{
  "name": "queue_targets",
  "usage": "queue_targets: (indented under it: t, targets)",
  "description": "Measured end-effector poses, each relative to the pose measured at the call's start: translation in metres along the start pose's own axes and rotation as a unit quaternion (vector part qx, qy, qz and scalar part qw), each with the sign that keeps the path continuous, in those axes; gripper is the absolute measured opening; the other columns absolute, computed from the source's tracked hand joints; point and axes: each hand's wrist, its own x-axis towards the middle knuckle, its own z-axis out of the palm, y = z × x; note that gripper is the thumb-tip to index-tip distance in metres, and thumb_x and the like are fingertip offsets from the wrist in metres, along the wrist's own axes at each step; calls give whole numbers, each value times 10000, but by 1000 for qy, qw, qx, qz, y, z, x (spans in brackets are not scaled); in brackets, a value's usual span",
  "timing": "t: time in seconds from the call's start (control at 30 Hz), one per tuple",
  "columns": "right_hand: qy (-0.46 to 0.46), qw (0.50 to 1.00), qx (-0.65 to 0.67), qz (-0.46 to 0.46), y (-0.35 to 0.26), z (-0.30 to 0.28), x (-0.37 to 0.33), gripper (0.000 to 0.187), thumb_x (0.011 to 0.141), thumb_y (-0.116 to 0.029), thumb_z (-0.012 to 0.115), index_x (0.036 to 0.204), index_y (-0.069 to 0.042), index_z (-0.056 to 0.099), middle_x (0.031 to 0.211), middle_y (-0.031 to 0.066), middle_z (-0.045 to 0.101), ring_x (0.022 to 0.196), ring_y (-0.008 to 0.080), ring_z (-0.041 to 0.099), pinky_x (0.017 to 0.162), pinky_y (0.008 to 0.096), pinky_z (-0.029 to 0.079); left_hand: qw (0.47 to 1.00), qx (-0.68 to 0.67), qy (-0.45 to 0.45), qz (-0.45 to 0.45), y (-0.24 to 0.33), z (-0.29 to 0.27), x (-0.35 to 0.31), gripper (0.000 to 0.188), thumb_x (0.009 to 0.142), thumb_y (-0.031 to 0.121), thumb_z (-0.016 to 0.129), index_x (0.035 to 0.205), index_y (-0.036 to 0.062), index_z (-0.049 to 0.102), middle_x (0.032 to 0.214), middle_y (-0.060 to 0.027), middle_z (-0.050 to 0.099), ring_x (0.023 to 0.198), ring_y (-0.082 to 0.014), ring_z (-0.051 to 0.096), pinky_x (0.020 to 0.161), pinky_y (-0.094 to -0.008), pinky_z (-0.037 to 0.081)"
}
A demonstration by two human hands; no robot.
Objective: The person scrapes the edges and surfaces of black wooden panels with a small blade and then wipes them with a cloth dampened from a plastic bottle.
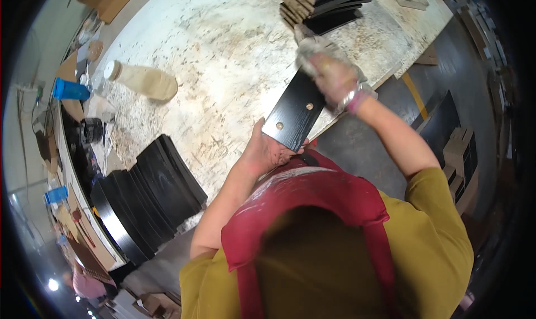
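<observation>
A black, wood-grained board (pixel 293 109) with two round holes lies tilted between my hands, over the table's near edge. My bare left hand (pixel 268 151) grips its near end, thumb along the left side and fingers underneath. My right hand (pixel 332 76), covered in dirty whitish cloth or a glove, is at the board's far right end. Its fingers are smeared by motion, so I cannot tell whether they hold anything.
A stack of dark boards (pixel 329 6) stands at the table's far side. Many black boards (pixel 151 193) lean in a row at left. A bottle of pale liquid (pixel 142 80) lies on the stained white table (pixel 223 45). Brown-edged boards (pixel 460 151) stand right on the floor.
</observation>
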Motion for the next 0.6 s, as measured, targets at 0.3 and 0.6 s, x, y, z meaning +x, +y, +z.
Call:
queue_targets:
  t: [0.3, 0.6]
  targets:
    - [-16, 990, 3, 142, 37, 9, 21, 393, 870, -267, 600, 1237, -131, 565, 1021, 208, 664, 911, 370, 649, 779, 438, 508, 999, 33, 27, 24, -1, 4, -20, 767, 934, 646, 236, 1406, 58, 374, 1231, -284, 570, 956, -358, 661, 629, -305, 529]
    - [28, 999, -26, 1, 102, 23, -12, 480, 772, -36, 609, 1244, -5, 529, 1254, 225, 558, 1174, 386, 517, 1007, 373, 397, 356, 646, 539, 407, -56, 57, -196, 534, 856, 232, 606, 1360, 101, 488, 1308, -191, 497, 1152, -345, 481, 1017, -428, 359]
